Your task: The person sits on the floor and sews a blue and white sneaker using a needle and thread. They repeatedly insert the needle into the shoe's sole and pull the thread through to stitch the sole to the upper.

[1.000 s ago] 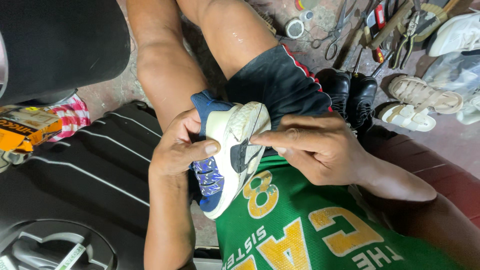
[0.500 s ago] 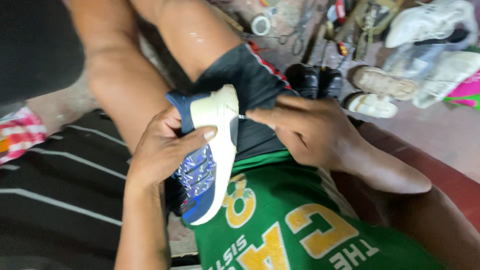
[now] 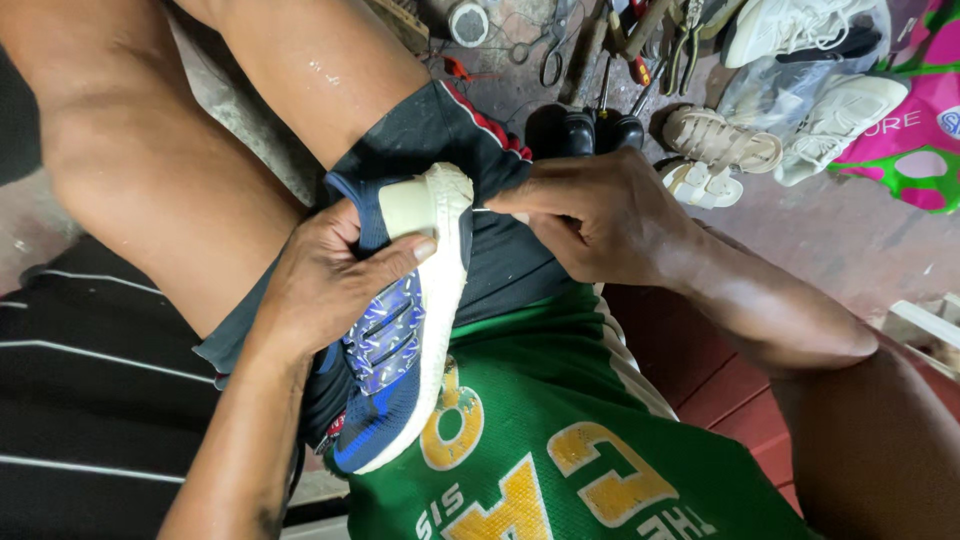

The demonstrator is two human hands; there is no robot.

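A blue knit sneaker [image 3: 400,350] with a cream sole lies on the person's lap, its heel up against the black shorts [image 3: 450,140] and its toe down over the green jersey [image 3: 540,440]. The left hand [image 3: 325,285] is clamped round the shoe's heel end — thumb laid across the cream sole edge, fingers wrapped behind the upper. The right hand [image 3: 600,215] is closed in a pinch just beside the sole's rim, gripping a thin needle [image 3: 488,210] whose tip touches the sole; whether any thread runs from it cannot be told. On the floor [image 3: 830,230] beyond the knees lie scissors [image 3: 552,62], pliers and other hand tools [image 3: 650,40], beige sandals [image 3: 720,150], white sneakers [image 3: 820,60] and a roll of tape [image 3: 468,22].
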